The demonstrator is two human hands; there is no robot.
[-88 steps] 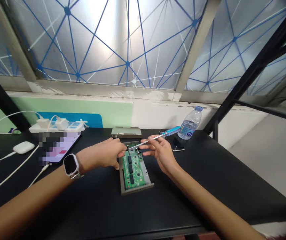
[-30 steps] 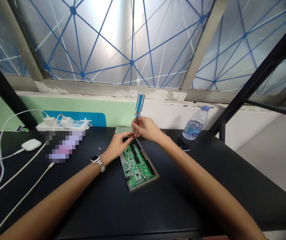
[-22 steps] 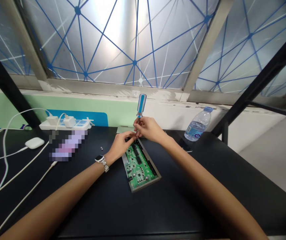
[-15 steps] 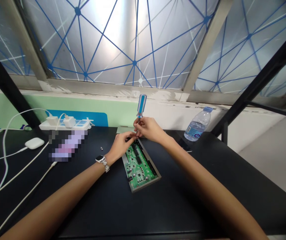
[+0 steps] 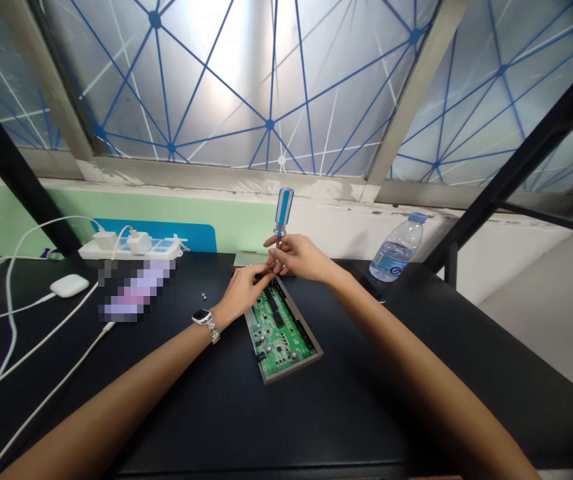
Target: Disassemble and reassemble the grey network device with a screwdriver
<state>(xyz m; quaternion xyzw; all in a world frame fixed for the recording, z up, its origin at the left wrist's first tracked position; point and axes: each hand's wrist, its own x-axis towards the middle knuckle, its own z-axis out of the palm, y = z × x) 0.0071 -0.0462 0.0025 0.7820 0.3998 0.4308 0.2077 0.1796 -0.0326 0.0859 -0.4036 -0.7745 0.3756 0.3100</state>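
Blue-striped metal-shafted screwdriver (image 5: 283, 209), pinched by right hand (image 5: 302, 259), needs upright guiding over green rectangular circuit board (image 5: 280, 335); hold of half-curled left hand (image 5: 240, 291) is unclear.

blue-striped screwdriver (image 5: 283, 210), green circuit board (image 5: 280, 333)

Open bench (image 5: 226, 427) is stretching before the circuit board (image 5: 281, 340), leaving a lane from the near edge; the left hand (image 5: 243, 291), right hand (image 5: 300, 259) and screwdriver (image 5: 283, 210) are crowding its far end (and white cables (image 5: 108, 327) are cluttering the left side).
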